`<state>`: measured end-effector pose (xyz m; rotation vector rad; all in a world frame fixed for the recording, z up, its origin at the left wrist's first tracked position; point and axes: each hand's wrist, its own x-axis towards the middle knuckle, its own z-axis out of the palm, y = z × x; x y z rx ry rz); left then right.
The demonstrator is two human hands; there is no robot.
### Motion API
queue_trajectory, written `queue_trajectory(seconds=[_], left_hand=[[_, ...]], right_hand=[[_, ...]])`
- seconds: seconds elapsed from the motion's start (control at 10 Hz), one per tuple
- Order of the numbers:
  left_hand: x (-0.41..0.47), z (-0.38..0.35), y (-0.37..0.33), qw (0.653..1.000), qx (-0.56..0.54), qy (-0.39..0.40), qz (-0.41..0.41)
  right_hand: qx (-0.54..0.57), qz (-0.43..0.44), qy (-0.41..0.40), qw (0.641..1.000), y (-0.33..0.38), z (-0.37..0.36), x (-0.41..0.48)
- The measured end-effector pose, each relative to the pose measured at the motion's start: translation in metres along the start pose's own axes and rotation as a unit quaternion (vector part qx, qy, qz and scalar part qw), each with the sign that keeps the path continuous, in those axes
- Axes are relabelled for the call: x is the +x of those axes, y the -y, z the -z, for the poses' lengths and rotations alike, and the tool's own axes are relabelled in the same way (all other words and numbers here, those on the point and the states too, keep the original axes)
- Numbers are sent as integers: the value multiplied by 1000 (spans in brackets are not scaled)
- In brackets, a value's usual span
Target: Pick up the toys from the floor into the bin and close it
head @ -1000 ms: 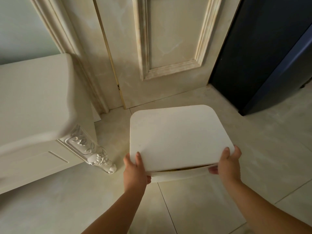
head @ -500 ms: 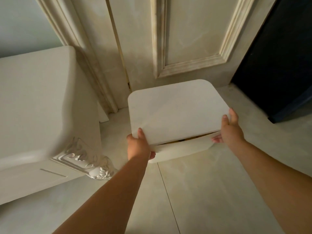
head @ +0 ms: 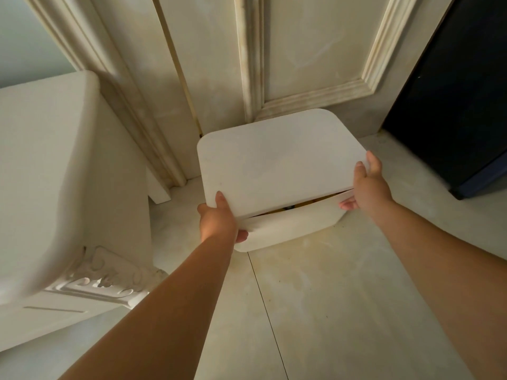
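A white bin (head: 290, 229) stands on the floor just in front of the door. Its flat white lid (head: 277, 160) covers it, with the near edge lifted a little. Through that narrow gap a bit of yellow and dark toy (head: 290, 207) shows. My left hand (head: 219, 220) grips the bin's near left corner, thumb on top of the lid and fingers under the rim. At the right side my right hand (head: 367, 185) grips it the same way, thumb above and fingers below.
A white carved cabinet (head: 55, 187) stands close on the left. Behind the bin is a cream panelled door (head: 301, 50). A dark blue piece of furniture (head: 452, 105) fills the right back. Pale floor tiles (head: 343, 311) stretch toward me.
Both hands have carried the bin away from me toward the door, with arms stretching out. The lid's front gap stays slightly open.
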<state>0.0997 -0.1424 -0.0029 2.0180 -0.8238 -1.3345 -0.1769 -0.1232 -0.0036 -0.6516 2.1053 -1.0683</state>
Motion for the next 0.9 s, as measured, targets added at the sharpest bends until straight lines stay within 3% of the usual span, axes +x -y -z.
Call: queue_trajectory(seconds=[0.5, 0.9], left_hand=[[5, -7, -5, 1000, -9, -16, -13], [-18, 15, -4, 991, -94, 75, 53]], right_hand=[[-2, 1, -3, 1000, 10, -3, 9], [98, -17, 17, 995, -2, 9, -36]])
